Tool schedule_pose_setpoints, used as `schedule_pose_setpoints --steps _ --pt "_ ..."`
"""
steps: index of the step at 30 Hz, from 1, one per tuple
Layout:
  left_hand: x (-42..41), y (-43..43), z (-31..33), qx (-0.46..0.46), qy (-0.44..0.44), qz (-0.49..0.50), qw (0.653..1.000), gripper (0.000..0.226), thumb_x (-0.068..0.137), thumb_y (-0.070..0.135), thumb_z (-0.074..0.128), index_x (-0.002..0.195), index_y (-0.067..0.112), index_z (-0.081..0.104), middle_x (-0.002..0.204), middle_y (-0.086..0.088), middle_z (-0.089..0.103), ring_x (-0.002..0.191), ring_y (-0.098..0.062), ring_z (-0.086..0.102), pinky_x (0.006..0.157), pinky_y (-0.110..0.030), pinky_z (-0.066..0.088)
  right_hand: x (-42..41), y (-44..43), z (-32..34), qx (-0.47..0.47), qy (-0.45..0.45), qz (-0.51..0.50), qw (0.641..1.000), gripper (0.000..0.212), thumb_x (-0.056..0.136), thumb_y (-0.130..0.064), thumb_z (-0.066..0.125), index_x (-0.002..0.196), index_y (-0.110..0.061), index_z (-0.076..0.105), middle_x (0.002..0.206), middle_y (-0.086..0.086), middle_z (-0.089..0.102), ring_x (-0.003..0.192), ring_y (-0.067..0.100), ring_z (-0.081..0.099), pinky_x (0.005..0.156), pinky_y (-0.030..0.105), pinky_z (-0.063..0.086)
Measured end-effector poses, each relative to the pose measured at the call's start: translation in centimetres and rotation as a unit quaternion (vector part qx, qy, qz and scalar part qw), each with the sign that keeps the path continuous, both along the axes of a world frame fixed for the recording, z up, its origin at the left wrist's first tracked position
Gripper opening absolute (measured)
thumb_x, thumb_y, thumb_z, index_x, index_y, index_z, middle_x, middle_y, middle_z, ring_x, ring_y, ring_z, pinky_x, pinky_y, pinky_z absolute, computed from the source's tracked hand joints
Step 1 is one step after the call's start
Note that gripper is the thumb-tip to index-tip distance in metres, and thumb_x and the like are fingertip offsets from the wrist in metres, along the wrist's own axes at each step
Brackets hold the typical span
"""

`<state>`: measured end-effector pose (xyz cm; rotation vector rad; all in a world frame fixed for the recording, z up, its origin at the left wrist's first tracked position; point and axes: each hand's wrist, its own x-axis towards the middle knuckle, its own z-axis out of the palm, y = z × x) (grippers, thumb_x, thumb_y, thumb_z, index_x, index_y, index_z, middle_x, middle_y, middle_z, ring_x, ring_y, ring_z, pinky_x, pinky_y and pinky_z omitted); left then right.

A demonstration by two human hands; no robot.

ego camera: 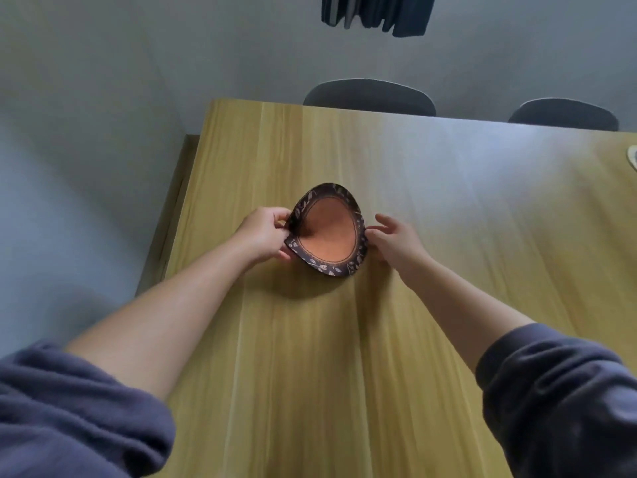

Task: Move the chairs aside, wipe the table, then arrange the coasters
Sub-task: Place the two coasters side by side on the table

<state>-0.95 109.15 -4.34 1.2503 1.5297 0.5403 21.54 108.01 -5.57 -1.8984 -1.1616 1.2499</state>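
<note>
Arranging coasters seems the step in hand: the left hand (pixel 265 232) pinches the bent leaf-bordered coaster (pixel 327 232) at frame centre, over the wooden table (pixel 344 374). The right hand (pixel 396 239), fingers loose, touches its edge. Next, it likely needs laying flat.

The only view comes from a wide-angle camera on the person's head. It looks forward and steeply down on the wooden table (pixel 310 357), from close above its near left part. The forearms (pixel 179 305) enter from the near edge, and the coaster (pixel 329 232) sits about at the centre. At the far side the view reaches a chair back (pixel 368 98), a second chair back (pixel 563 113) and the grey wall (pixel 206 46).
</note>
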Motion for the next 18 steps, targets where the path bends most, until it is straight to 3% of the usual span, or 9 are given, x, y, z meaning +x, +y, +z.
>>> schedule_pose_setpoints --steps 3,6,8,13,16,18 --pt "1.3 -4.0 2.7 0.019 0.006 -0.020 1.000 0.031 0.096 -0.005 0.043 0.101 0.016 0.065 0.081 -0.008 0.067 0.056 -0.020 0.064 0.057 -0.026 0.058 2.4 -3.8 1.8 -0.020 0.018 0.018 0.999 0.043 0.095 -0.017 0.062 0.137 -0.013 0.053 0.114 0.006 0.065 0.091 0.016 0.061 0.068 0.025 0.048" --pt "3.7 -8.5 6.2 0.029 0.014 -0.022 0.999 0.029 0.097 -0.002 0.044 0.103 0.016 0.066 0.083 -0.007 0.069 0.062 -0.020 0.065 0.058 -0.025 0.057 6.3 -8.4 5.1 -0.016 -0.008 0.054 0.998 0.011 0.095 -0.018 0.063 0.105 -0.015 0.066 0.091 0.004 0.065 0.088 0.019 0.059 0.075 0.032 0.051" --pt "5.4 -11.3 8.3 0.029 0.009 -0.013 0.999 0.027 0.098 0.002 0.045 0.104 0.017 0.067 0.087 -0.008 0.070 0.070 -0.023 0.068 0.063 -0.030 0.058 8.5 -11.2 7.3 -0.018 -0.010 0.079 0.997 0.006 0.095 -0.017 0.063 0.094 -0.012 0.067 0.089 0.006 0.067 0.084 0.018 0.063 0.080 0.035 0.054" --pt "10.4 -16.7 11.6 0.041 -0.029 0.048 0.998 0.017 0.094 0.007 0.052 0.108 0.013 0.060 0.091 -0.010 0.067 0.073 -0.019 0.065 0.064 -0.029 0.057 12.8 -16.9 11.6 0.001 0.006 0.066 0.998 0.007 0.096 -0.012 0.061 0.094 -0.008 0.067 0.084 0.008 0.070 0.069 0.015 0.067 0.068 0.029 0.056" --pt "13.6 -19.7 12.1 0.029 -0.094 0.094 0.991 0.017 0.091 0.005 0.057 0.107 0.011 0.060 0.095 -0.009 0.064 0.079 -0.018 0.063 0.072 -0.031 0.057 15.4 -20.2 13.1 0.010 -0.009 0.040 0.999 0.007 0.096 -0.012 0.062 0.095 -0.009 0.068 0.082 0.006 0.070 0.066 0.013 0.065 0.065 0.027 0.052" --pt "15.4 -21.4 11.7 0.019 -0.110 0.110 0.988 0.017 0.090 0.002 0.057 0.105 0.010 0.060 0.095 -0.008 0.064 0.082 -0.018 0.062 0.069 -0.028 0.056 16.7 -22.0 13.2 0.014 -0.016 0.026 0.999 0.006 0.095 -0.012 0.062 0.093 -0.011 0.067 0.082 0.005 0.070 0.064 0.013 0.064 0.064 0.028 0.049"
